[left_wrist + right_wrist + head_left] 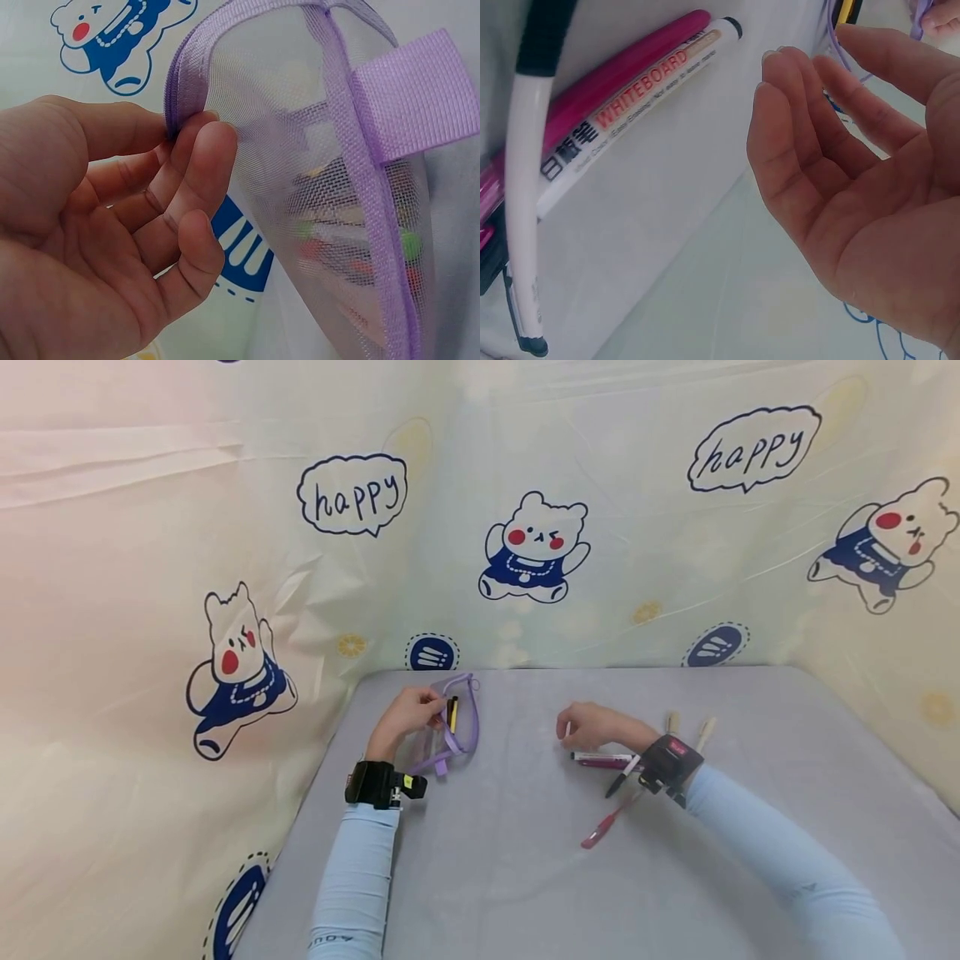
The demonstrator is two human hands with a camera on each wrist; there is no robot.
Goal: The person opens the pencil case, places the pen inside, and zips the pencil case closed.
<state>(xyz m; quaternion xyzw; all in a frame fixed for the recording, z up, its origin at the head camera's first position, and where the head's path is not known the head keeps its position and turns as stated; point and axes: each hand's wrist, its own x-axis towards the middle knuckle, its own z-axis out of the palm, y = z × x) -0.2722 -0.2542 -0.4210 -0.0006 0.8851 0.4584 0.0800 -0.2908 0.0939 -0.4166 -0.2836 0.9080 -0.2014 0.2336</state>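
Note:
My left hand (pixel 405 714) pinches the purple-trimmed edge of a see-through mesh pencil case (pixel 277 90) between thumb and fingertips. Inside the case (pixel 473 727) lie a yellow and black item (pixel 453 714) and several colourful things blurred by the mesh. My right hand (pixel 592 725) hovers over the table with loosely bent fingers and holds nothing. Close beside it in the right wrist view are a whiteboard marker (pixel 637 116), a magenta pen (pixel 630 60) and a slim white pen (pixel 526 187) with dark ends, which crosses over them.
Nearer the table's front lies a thin item with a red end (pixel 600 833). Two beige-tipped sticks (pixel 706 732) poke out beyond my right wrist. A grey cloth (pixel 517 860) covers the table, and a printed curtain (pixel 637 543) hangs behind it.

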